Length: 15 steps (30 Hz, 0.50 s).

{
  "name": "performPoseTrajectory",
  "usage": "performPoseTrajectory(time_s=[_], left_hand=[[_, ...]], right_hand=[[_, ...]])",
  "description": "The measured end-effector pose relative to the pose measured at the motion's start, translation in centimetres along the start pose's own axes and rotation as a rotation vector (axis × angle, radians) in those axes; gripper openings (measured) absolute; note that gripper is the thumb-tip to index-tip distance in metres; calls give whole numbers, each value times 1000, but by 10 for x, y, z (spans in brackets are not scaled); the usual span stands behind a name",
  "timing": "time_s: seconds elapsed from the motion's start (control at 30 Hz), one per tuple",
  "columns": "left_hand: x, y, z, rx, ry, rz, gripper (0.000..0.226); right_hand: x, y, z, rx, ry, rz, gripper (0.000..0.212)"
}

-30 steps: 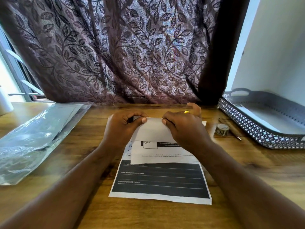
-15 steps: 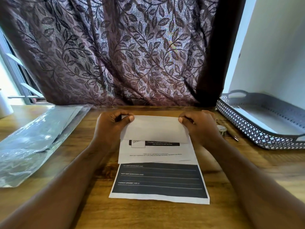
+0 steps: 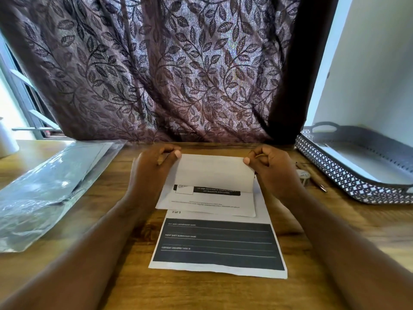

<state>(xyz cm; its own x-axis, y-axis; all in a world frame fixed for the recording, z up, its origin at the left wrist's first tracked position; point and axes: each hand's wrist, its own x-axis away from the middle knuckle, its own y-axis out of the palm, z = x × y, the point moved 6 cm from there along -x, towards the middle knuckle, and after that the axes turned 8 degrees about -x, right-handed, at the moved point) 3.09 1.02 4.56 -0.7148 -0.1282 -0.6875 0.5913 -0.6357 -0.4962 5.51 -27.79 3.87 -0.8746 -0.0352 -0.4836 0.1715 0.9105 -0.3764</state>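
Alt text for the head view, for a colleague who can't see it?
The left hand and right hand pinch the top corners of a folded white sheet over a printed form on a wooden table. A plastic sleeve lies to the left, a grey tray to the right.

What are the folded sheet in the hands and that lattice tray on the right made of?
Folded sheet: thin matte white paper; it bends softly and carries print. Tray: probably grey plastic with a moulded lattice wall; painted metal is possible.
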Motion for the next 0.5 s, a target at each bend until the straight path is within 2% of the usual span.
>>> performPoseTrajectory(time_s=[0.07,0.13,0.27,0.5], left_hand=[[1,2,13,-163,165,9,20],[8,10,33,-210,286,-75,31],[28,29,75,-221,508,-136,22],[21,21,66,-239,475,-116,16]], right_hand=[[4,8,-9,41,-63,-10,12],[11,19,-23,51,-162,-35,11],[22,36,-47,87,-362,-70,5],[19,35,-42,71,-344,-107,6]])
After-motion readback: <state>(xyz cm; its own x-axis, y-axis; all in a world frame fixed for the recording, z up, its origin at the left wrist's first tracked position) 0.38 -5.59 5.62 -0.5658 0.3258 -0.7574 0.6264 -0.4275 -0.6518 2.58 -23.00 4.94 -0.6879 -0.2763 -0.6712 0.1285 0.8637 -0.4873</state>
